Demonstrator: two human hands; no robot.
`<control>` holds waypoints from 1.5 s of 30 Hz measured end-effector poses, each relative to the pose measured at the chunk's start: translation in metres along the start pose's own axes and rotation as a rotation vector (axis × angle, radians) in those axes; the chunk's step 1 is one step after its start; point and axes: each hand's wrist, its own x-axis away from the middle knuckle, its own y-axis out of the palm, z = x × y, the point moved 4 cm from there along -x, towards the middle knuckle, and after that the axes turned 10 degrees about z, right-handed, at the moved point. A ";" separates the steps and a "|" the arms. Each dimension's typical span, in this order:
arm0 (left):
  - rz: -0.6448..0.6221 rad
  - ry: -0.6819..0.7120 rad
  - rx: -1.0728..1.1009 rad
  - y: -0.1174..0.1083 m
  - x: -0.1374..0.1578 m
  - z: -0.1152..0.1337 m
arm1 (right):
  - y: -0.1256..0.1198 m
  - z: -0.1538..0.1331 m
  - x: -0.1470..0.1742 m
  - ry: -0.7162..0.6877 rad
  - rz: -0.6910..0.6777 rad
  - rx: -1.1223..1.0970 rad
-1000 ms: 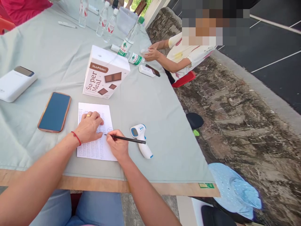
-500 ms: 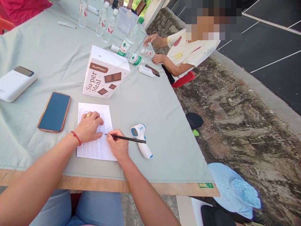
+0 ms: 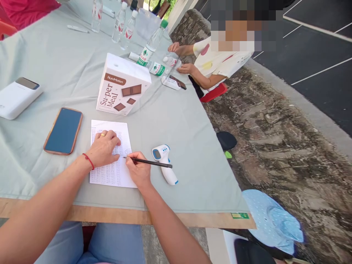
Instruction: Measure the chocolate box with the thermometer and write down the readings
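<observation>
A white sheet of paper (image 3: 106, 176) covered in rows of small handwriting lies before me on the cloth. My left hand (image 3: 104, 148) rests on it with fingers spread, a ring on one finger and a red cord at the wrist. At the sheet's right edge, my right hand (image 3: 138, 168) pinches a black pen (image 3: 154, 162), its tip at the paper by a circled note. Just right of that hand lies a white and blue infrared thermometer (image 3: 165, 163). Left of the paper is a phone in a brown case (image 3: 63, 131).
Behind the paper stands a Su-per Meal box (image 3: 123, 86). A white power bank (image 3: 19, 97) lies far left. Several bottles, one green-capped (image 3: 152, 44), stand farther back. A person (image 3: 211, 58) sits at the right edge. A blue dotted cloth item (image 3: 272, 220) is beside the table.
My right hand and the pen have shifted very slightly right; the pen's back end points a little farther right. My left hand stays put. The seated person's hands have moved slightly.
</observation>
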 end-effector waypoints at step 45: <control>0.003 0.012 -0.005 0.001 0.000 -0.002 | -0.007 0.004 -0.001 -0.084 0.060 0.017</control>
